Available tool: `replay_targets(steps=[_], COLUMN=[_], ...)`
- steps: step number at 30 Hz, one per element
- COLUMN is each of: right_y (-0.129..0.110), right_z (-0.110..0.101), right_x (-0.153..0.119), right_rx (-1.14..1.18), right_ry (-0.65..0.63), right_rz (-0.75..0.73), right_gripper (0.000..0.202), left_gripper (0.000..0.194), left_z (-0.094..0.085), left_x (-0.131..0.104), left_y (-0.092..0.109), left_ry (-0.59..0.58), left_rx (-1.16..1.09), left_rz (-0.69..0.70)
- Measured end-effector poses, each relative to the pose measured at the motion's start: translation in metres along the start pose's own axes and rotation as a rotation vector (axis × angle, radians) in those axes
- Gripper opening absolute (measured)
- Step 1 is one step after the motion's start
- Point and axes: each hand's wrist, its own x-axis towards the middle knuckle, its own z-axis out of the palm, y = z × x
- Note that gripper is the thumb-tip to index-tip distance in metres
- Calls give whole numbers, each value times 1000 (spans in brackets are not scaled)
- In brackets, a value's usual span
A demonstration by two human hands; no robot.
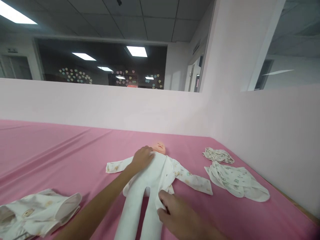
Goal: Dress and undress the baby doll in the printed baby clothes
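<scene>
A baby doll (132, 213) with a white cloth body lies on its back, its head (160, 146) away from me and its legs towards me. Both its arms are in the sleeves of a white printed baby shirt (196, 182), which hangs open at the front. My left hand (143, 157) rests on the doll's upper chest by the neck, fingers laid over it; the fingertips are partly hidden. Beside the doll's hip, my right hand (178, 213) is closed, pinching the lower front edge of the shirt between thumb and fingers.
A pink sheet (75, 150) covers the surface, wrinkled at the left. Folded printed baby clothing (40, 210) lies at the front left. To the right are a crumpled printed cloth (218, 155) and a larger white printed garment (237, 181). Walls (100, 105) border the back and right.
</scene>
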Motion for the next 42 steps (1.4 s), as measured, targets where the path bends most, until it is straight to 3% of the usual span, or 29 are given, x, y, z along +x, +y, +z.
replay_targets(steps=[2,6,9,12,14,17,21,23,26,29,31,34,35,36,39,42], right_y=[2,0,-1,3,10,27,53,62,66,63,61,58,56,54,49,47], right_z=[3,4,4,4,2,-4,-17,-22,-26,-31,-37,-48,-50,-50,-41,-23], right_x=[-6,-12,-13,-11,-6,11,51,72,101,124,140,165,172,178,186,179], right_rx=[-95,-137,8,205,312,470,627,648,650,644,636,614,603,590,535,468], right_ry=[4,25,109,163,187,241,366,419,417,433,468,532,548,559,565,599], right_rz=[-46,-96,-91,-33,30,128,273,309,325,301,265,198,177,156,84,35], right_gripper=[15,17,10,12,15,24,31,32,23,14,14,16,17,17,13,6], left_gripper=[30,46,55,61,62,57,46,38,33,30,31,39,40,40,31,20], left_z=[0,10,16,16,13,3,-25,-39,-56,-64,-63,-51,-44,-37,-16,0], left_x=[-22,-65,-86,-93,-93,-93,-105,-115,-123,-109,-87,-49,-37,-27,-7,0], left_y=[-24,-61,-72,-72,-70,-63,-34,-9,24,31,18,-14,-24,-32,-42,-35], left_ry=[47,-51,-140,-191,-176,-54,63,-3,-251,-452,-375,-6,5,-59,-212,-114], left_rx=[-21,-311,-651,-803,-854,-892,-859,-759,-524,-463,-510,-436,-423,-440,-507,-476], left_rz=[-149,-341,-343,-365,-406,-451,-385,-301,-115,39,-22,-302,-380,-418,-397,-369])
